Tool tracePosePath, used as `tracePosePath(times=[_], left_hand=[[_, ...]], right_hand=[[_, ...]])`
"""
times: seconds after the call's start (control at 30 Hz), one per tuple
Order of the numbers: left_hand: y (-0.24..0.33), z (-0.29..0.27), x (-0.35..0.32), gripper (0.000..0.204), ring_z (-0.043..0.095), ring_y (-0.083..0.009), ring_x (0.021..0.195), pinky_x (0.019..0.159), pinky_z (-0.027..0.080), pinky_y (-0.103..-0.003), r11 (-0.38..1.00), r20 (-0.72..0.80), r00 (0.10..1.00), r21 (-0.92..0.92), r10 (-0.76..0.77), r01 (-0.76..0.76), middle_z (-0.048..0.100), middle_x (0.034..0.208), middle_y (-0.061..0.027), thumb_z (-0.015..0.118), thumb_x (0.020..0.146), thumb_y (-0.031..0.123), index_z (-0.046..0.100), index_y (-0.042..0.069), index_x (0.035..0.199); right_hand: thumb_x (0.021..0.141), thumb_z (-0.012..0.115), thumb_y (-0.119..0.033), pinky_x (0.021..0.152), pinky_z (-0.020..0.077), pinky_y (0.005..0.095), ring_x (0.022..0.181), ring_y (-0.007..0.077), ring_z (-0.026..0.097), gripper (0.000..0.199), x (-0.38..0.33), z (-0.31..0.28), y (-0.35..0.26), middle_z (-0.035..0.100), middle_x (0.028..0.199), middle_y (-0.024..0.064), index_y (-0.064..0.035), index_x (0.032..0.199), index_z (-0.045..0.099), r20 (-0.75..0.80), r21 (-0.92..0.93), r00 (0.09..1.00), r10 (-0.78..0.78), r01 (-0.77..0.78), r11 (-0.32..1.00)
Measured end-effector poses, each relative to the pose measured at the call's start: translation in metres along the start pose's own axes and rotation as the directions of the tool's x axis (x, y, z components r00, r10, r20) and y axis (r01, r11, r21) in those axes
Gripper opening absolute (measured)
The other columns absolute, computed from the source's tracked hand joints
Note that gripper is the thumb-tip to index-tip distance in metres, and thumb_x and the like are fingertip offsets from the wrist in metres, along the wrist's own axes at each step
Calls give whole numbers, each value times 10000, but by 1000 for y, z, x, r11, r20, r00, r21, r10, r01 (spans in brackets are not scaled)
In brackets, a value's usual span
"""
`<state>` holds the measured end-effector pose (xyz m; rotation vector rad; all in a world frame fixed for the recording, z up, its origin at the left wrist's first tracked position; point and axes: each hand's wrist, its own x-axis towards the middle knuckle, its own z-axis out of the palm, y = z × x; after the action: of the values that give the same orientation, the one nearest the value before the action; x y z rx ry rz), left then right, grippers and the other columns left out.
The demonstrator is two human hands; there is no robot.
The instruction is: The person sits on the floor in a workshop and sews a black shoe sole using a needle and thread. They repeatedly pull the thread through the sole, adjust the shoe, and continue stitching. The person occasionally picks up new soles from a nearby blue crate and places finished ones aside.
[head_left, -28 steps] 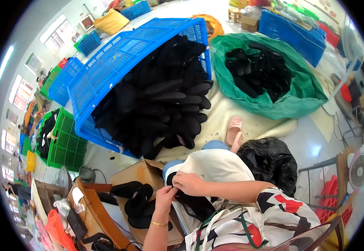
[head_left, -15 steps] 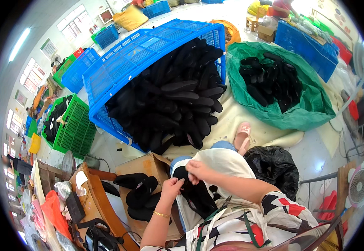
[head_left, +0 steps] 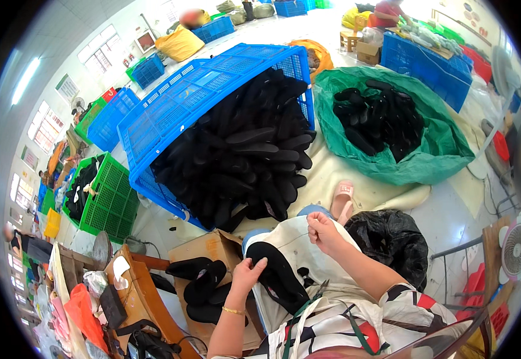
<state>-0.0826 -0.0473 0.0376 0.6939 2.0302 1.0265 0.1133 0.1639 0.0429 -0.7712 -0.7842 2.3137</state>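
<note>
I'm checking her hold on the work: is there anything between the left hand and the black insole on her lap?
Nothing visible. The left hand lies directly on the black insole on the white cloth; the right hand is raised just above.

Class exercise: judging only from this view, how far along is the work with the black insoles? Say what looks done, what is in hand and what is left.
Looks done: a few black insoles lie in the cardboard box beside the person's knee. In hand: the left hand rests on one insole on the lap, while the right hand is raised, fingers pinched. Left: the tipped blue crate and the green bag both hold big heaps, so most seems undone.
</note>
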Motion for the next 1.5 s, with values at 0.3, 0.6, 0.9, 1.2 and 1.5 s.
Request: tracePosePath(times=[0.3, 0.6, 0.9, 1.2, 1.5], left_hand=[[31, -14, -17, 311, 588, -200, 674, 621, 479, -332, 928, 81, 975, 301, 206, -221, 600, 735, -95, 740, 749, 203, 570, -21, 882], [58, -30, -35, 238, 618, -295, 762, 658, 502, -377, 725, 85, 895, 555, 437, -407, 601, 787, -114, 682, 741, 89, 598, 41, 958], [50, 8, -52, 359, 593, -255, 772, 610, 504, -368, 280, 155, 681, 830, 716, -483, 546, 803, -68, 678, 791, 164, 625, 98, 1140], [21, 19, -32, 436, 583, -284, 789, 681, 509, -380, 692, -198, 759, 593, 621, -411, 548, 838, -105, 681, 778, 126, 592, 54, 1198], [-3, 32, -10, 534, 550, -296, 757, 680, 473, -396, 866, -264, 859, 379, 438, -325, 567, 849, -120, 688, 738, 44, 586, 93, 1260]], right_hand=[[973, 523, -140, 578, 475, 241, 637, 75, 544, 112, -23, -19, -6, 547, 714, -12, -112, 1042, 607, 132, -497, 991, -24, 87, 863], [835, 685, -288, 628, 509, 411, 743, 310, 620, 221, -50, -18, 9, 587, 783, 115, -71, 831, 643, 574, -817, 788, -223, 530, -227], [806, 686, -301, 593, 509, 414, 722, 289, 630, 249, -45, -5, 12, 577, 724, 91, -80, 715, 614, 684, -694, 712, -156, 570, -439], [854, 665, -249, 585, 498, 390, 661, 290, 605, 236, 7, 13, 16, 578, 700, 99, -67, 715, 608, 612, -790, 654, -444, 538, -296], [1033, 454, -234, 704, 497, 287, 723, 147, 589, 257, 22, 93, 95, 585, 814, 44, -42, 916, 578, 252, -126, 967, 29, 3, 992]])
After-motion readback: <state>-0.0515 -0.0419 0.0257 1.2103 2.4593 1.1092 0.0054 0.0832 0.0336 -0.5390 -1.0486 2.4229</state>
